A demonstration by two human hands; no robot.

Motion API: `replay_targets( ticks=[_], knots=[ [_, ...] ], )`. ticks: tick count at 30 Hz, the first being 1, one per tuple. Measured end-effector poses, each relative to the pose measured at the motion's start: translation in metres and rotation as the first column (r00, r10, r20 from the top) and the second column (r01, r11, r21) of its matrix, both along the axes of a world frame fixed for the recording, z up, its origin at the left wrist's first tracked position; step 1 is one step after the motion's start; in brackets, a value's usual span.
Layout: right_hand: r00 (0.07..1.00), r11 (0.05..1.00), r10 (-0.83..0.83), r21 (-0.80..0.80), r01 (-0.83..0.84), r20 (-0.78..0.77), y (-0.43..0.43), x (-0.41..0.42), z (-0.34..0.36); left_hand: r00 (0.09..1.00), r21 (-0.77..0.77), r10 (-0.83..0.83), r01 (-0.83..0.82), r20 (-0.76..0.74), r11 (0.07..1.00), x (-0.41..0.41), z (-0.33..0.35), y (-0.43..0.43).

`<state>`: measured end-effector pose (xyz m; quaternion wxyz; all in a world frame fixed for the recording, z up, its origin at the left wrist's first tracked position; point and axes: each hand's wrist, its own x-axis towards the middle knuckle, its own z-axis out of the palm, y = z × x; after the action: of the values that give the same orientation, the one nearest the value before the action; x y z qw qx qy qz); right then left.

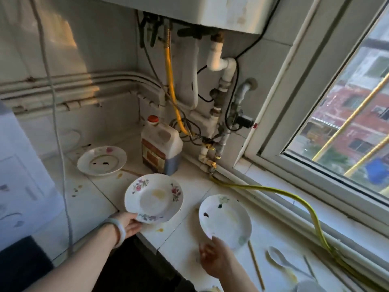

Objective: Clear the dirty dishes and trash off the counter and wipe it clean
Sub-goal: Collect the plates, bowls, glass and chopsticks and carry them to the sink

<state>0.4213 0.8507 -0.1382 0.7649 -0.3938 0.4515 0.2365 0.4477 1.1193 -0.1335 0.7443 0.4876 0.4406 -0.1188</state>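
My left hand (128,225) grips the near rim of a flowered plate (153,197) with a yellow smear, lifted and tilted above the white tiled counter (90,199). My right hand (212,258) pinches the near edge of a second dirty plate (226,218) with dark spots. A third dirty plate (102,160) lies flat on the counter at the back left. Yellow and brown stains dot the tiles around the plates.
A plastic jug with a red cap (161,145) stands behind the plates by the wall pipes. A yellow hose (294,197) runs along the window sill. Chopsticks (255,266) and a white spoon (280,260) lie at the right. A white appliance (21,175) stands at the left.
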Motion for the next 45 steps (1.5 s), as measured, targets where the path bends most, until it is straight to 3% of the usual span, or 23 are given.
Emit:
replay_targets(
  ticks=[3, 8, 13, 15, 18, 20, 27, 34, 45],
  knots=[
    [0.989, 0.986, -0.138, -0.086, 0.142, 0.045, -0.012, -0.002, -0.011, 1.0, 0.003, -0.014, 0.014, 0.0, 1.0, 0.0, 0.003, -0.006],
    [0.995, 0.974, -0.068, -0.213, 0.082, 0.071, -0.019, 0.01, -0.021, 0.999, -0.036, 0.024, -0.022, 0.029, 0.999, -0.005, 0.022, -0.009],
    [0.994, 0.997, 0.02, -0.08, -0.012, 0.112, -0.015, 0.013, -0.009, 0.998, -0.016, -0.049, 0.05, 0.05, 0.999, -0.015, 0.026, -0.008],
    [0.977, 1.0, 0.0, -0.006, 0.001, 0.211, -0.006, 0.002, 0.012, 0.996, -0.009, -0.082, 0.083, 0.042, 0.997, -0.018, 0.021, -0.009],
    [0.967, 0.977, -0.047, -0.188, 0.096, 0.249, 0.003, 0.005, 0.023, 0.993, -0.013, -0.117, 0.117, 0.032, 0.993, -0.017, 0.015, -0.014],
    [0.974, 0.975, -0.047, -0.202, 0.092, 0.221, 0.006, 0.013, 0.025, 0.989, -0.018, -0.143, 0.144, 0.032, 0.989, -0.016, 0.015, -0.018],
    [0.971, 0.957, 0.165, -0.267, -0.115, 0.172, 0.012, 0.028, 0.037, 0.977, -0.049, -0.213, 0.213, 0.018, 0.976, -0.006, 0.008, -0.038],
    [0.914, 0.849, 0.395, -0.419, -0.323, 0.094, 0.027, 0.03, 0.03, 0.969, -0.079, -0.245, 0.247, 0.031, 0.966, -0.005, 0.004, -0.031],
    [0.846, 0.774, 0.531, -0.436, -0.459, 0.053, 0.046, 0.036, 0.029, 0.989, 0.003, -0.143, 0.143, 0.019, 0.99, 0.008, -0.005, -0.008]
  ],
)
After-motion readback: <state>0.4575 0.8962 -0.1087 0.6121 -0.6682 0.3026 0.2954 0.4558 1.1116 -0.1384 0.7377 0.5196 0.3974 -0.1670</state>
